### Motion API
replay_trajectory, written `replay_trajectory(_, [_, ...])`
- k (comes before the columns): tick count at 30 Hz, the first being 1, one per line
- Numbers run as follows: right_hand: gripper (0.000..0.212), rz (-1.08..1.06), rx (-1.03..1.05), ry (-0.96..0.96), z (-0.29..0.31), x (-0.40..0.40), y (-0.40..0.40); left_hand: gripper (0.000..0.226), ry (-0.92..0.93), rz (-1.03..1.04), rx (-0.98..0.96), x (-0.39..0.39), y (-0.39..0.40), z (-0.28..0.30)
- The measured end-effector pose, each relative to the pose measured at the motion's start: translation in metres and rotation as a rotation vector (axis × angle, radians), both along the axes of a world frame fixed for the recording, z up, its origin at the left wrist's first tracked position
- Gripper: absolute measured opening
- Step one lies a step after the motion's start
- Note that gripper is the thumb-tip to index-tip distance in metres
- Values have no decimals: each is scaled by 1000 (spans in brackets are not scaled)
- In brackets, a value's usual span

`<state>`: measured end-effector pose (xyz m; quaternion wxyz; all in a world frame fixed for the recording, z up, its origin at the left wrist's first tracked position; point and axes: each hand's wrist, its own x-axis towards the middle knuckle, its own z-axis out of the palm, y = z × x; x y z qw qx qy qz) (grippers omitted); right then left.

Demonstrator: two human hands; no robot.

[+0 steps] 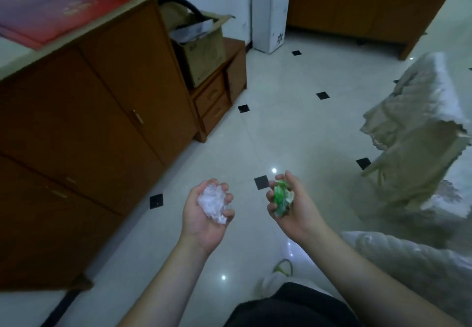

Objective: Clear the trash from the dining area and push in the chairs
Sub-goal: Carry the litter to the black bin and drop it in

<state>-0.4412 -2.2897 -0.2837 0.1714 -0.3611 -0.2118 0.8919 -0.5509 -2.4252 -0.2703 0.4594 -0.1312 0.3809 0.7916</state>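
Fingers [224, 200] of left hand [204, 214] curl round white crumpled plastic [213, 205]. Right hand [291, 205] grips green wrapper [281, 199], both over tiled floor [293, 122] nr wooden cabinet [102, 112].

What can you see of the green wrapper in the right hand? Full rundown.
The green wrapper is a crumpled wad of thin, glossy film, bright green with paler whitish patches. Any print on it is too blurred to read. It sits scrunched in the right hand, with the fingers curled round it and the thumb against its near side, so part of it is hidden. It is held above the pale tiled floor and touches nothing but that hand. It stays apart from the white wad in the left hand.
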Motion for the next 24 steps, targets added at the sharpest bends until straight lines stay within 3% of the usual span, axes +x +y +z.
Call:
replay_trajectory(9, [17, -119, -26, 16, 18, -22, 147, 9, 32, -144, -9, -37, 165, 20])
replay_trajectory(24, [16, -307, -22, -21, -2, -91, 312, 13, -67, -389, 28, -117, 368, -6])
